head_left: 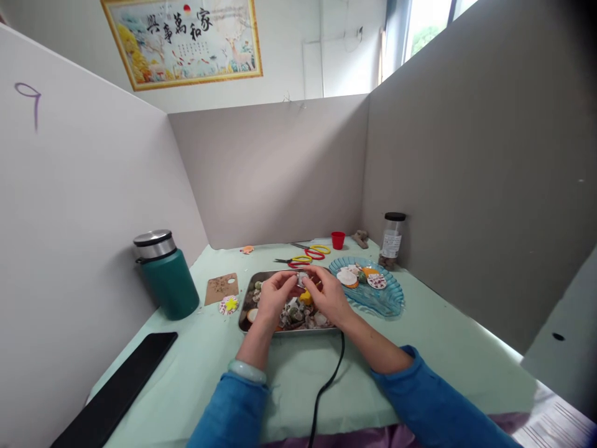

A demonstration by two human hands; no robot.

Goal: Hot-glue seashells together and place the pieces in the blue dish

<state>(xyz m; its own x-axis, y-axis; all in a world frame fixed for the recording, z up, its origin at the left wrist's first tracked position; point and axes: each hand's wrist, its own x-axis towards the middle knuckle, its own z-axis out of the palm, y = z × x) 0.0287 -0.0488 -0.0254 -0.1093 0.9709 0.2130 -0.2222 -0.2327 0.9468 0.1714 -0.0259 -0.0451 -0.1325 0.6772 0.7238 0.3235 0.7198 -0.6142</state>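
Note:
Between the fingertips of both hands is a small whitish piece [302, 279], too small to name its kind. My left hand [275, 294] pinches it from one side and my right hand [327, 294] from the other. Both hands are raised over a metal tray [289, 333] filled with what look like small shells and stones [298, 314]. Within the tray, a yellow piece [306, 297] lies close to my right fingers. My hands and wrists hide part of the tray.
Two pairs of scissors [298, 261] lie behind the tray. To its right are a blue dish [380, 305] of decorated pieces and a jar [390, 242]; farther back stands a red cup [338, 241]. A green bottle [170, 280], brown board [219, 288] and black slab [125, 379] occupy the left.

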